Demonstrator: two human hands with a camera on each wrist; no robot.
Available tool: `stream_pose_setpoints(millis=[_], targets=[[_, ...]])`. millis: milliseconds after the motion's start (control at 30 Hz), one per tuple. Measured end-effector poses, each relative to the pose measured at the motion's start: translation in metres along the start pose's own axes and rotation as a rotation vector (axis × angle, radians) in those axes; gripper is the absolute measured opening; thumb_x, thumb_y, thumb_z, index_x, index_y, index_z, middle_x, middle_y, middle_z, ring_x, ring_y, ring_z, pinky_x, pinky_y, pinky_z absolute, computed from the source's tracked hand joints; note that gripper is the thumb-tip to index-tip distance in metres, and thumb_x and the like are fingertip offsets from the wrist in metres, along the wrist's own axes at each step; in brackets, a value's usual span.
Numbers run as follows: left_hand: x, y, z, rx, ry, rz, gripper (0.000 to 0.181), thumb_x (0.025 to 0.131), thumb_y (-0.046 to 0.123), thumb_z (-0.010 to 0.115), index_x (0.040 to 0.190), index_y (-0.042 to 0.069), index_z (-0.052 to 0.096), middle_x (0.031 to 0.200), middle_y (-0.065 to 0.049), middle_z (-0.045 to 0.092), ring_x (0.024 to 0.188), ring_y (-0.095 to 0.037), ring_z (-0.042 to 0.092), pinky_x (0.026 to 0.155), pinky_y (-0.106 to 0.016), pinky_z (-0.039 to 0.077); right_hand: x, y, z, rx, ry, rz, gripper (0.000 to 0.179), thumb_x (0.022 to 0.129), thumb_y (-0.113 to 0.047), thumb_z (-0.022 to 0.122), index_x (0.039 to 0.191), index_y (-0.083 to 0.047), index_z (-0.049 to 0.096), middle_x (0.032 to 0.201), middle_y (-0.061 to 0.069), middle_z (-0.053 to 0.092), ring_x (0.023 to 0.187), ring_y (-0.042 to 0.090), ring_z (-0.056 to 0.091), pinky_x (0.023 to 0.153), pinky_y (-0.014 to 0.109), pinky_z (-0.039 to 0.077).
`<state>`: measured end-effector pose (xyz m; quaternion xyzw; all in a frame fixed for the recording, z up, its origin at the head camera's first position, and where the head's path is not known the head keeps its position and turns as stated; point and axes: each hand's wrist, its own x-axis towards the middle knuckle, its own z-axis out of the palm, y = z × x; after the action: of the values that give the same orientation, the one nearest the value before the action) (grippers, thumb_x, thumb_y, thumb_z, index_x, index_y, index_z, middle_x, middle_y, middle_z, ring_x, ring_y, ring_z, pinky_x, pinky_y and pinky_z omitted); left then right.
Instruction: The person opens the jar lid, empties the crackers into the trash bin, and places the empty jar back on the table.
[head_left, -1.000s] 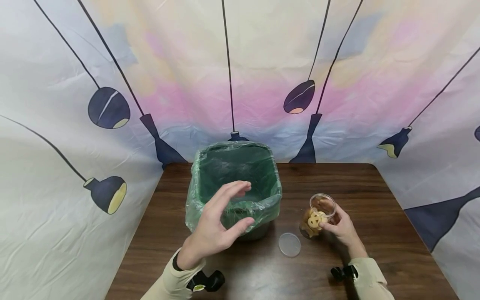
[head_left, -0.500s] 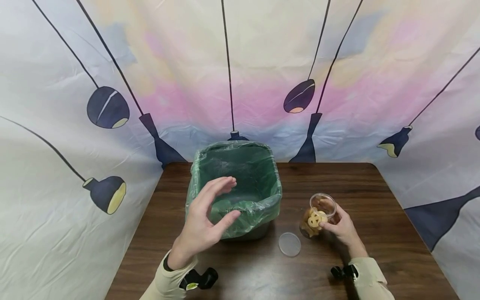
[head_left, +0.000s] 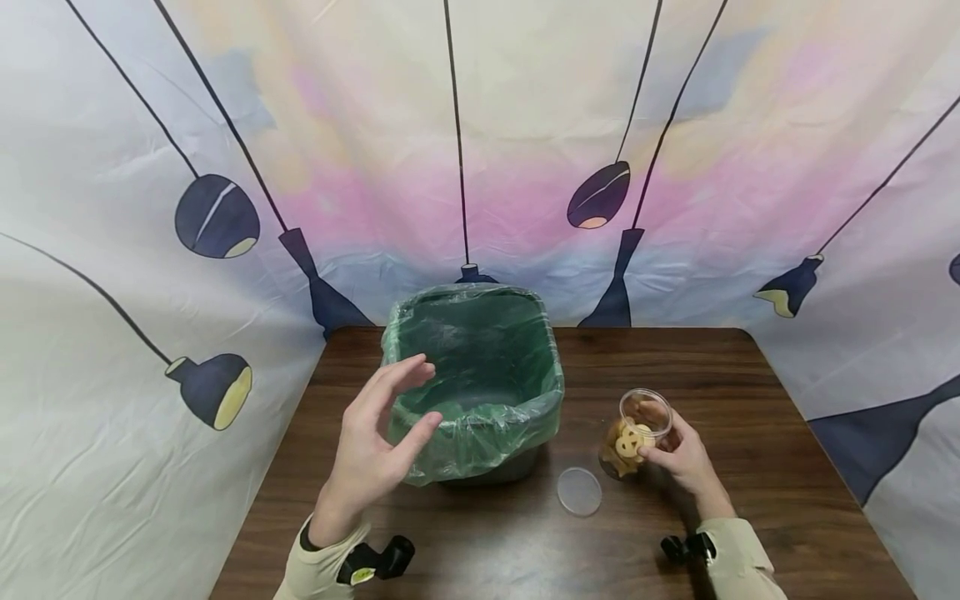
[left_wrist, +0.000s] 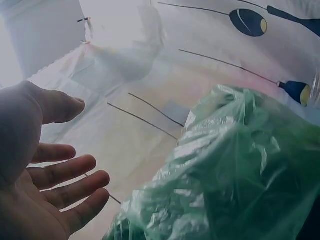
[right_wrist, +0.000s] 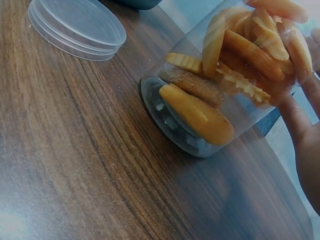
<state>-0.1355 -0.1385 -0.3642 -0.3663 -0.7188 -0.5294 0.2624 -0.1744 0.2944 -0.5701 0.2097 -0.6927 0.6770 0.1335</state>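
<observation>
My right hand (head_left: 686,458) grips a clear plastic jar (head_left: 617,454), its fingers round the far side and the thumb on the near side. Several cookies (right_wrist: 250,55) lie inside the jar, and no lid covers its mouth. A round clear lid (head_left: 579,492) rests on the table to the left of the jar. My left hand (head_left: 367,446) is raised at the left front of a trash bin lined with a green plastic bag (head_left: 480,450). Its fingers and thumb are spread apart, with nothing between them in the left wrist view.
Underneath is a dark wooden table (head_left: 675,358) with rounded far corners. The bin stands toward its back, left of the jar. A cloth backdrop (head_left: 510,125) printed with hanging lamps rises behind and at both sides.
My left hand has moved left, from over the bin's front rim to its left front side. My right hand and the jar have stayed in place.
</observation>
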Motion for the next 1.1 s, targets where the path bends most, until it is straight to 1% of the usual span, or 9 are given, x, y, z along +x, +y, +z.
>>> stream_pose_setpoints(millis=[133,367,500,633,767,867,1000,1033,1100], targets=[[-0.002,-0.003,-0.003,0.009,0.016,-0.018,0.069,0.074,-0.017,0.071,0.137,-0.004,0.049,0.125,-0.016,0.058,0.119,-0.025,0.057,0.102,-0.027,0.045,0.0,0.001,-0.001,0.02,-0.007,-0.011,0.065,0.07,0.029,0.063,0.13,0.023,0.039,0.128,0.005,0.061,0.112,0.008,0.058,0.082,0.013,0.048],[-0.001,-0.008,-0.01,0.01,0.063,-0.021,0.066,0.076,-0.016,0.07,0.137,-0.006,0.048,0.127,-0.019,0.055,0.118,-0.029,0.056,0.101,-0.03,0.045,0.0,0.001,0.001,0.03,0.007,-0.003,0.065,0.069,0.031,0.062,0.129,0.025,0.037,0.126,0.006,0.061,0.11,0.009,0.06,0.082,0.013,0.049],[0.003,-0.002,-0.015,0.038,0.094,-0.032,0.065,0.075,-0.019,0.069,0.136,-0.008,0.049,0.124,-0.022,0.055,0.117,-0.03,0.056,0.1,-0.028,0.046,0.0,0.002,0.001,0.033,0.01,0.001,0.065,0.069,0.031,0.063,0.129,0.025,0.037,0.125,0.007,0.061,0.109,0.009,0.06,0.082,0.013,0.049],[0.006,0.006,-0.019,0.078,0.121,-0.066,0.066,0.073,-0.024,0.067,0.135,-0.009,0.049,0.121,-0.028,0.055,0.117,-0.028,0.056,0.1,-0.026,0.046,0.0,0.002,0.0,0.028,0.008,-0.001,0.065,0.069,0.031,0.063,0.129,0.025,0.038,0.125,0.008,0.061,0.108,0.009,0.06,0.081,0.014,0.049],[0.002,0.001,-0.023,0.106,0.131,-0.099,0.069,0.073,-0.025,0.067,0.136,-0.006,0.049,0.122,-0.027,0.055,0.118,-0.027,0.056,0.1,-0.025,0.046,0.0,0.002,-0.001,0.027,0.004,0.0,0.065,0.07,0.03,0.063,0.13,0.025,0.038,0.126,0.008,0.061,0.107,0.007,0.06,0.081,0.013,0.049],[0.001,0.0,-0.025,0.113,0.138,-0.102,0.07,0.072,-0.025,0.067,0.137,-0.004,0.049,0.122,-0.027,0.055,0.117,-0.029,0.056,0.1,-0.025,0.046,0.0,0.002,-0.001,0.028,-0.004,-0.001,0.065,0.07,0.029,0.063,0.13,0.024,0.038,0.128,0.008,0.06,0.109,0.008,0.059,0.081,0.013,0.048],[0.001,0.001,-0.025,0.114,0.136,-0.098,0.069,0.072,-0.026,0.066,0.136,-0.007,0.049,0.121,-0.03,0.054,0.116,-0.031,0.055,0.099,-0.025,0.046,0.001,0.002,-0.001,0.034,-0.009,-0.009,0.065,0.07,0.029,0.063,0.13,0.023,0.038,0.129,0.009,0.059,0.111,0.009,0.059,0.082,0.014,0.048],[0.001,-0.001,-0.026,0.112,0.135,-0.103,0.068,0.072,-0.026,0.066,0.136,-0.008,0.049,0.121,-0.031,0.053,0.116,-0.03,0.055,0.099,-0.025,0.046,0.001,0.002,-0.001,0.036,-0.008,-0.01,0.066,0.07,0.03,0.063,0.13,0.023,0.039,0.129,0.009,0.06,0.111,0.009,0.059,0.082,0.014,0.048],[-0.002,-0.007,-0.027,0.114,0.133,-0.12,0.069,0.073,-0.025,0.066,0.137,-0.006,0.049,0.123,-0.029,0.053,0.118,-0.027,0.055,0.099,-0.025,0.046,0.0,0.002,0.0,0.04,-0.006,-0.013,0.065,0.07,0.03,0.063,0.13,0.024,0.038,0.128,0.01,0.06,0.11,0.009,0.059,0.081,0.014,0.049]])
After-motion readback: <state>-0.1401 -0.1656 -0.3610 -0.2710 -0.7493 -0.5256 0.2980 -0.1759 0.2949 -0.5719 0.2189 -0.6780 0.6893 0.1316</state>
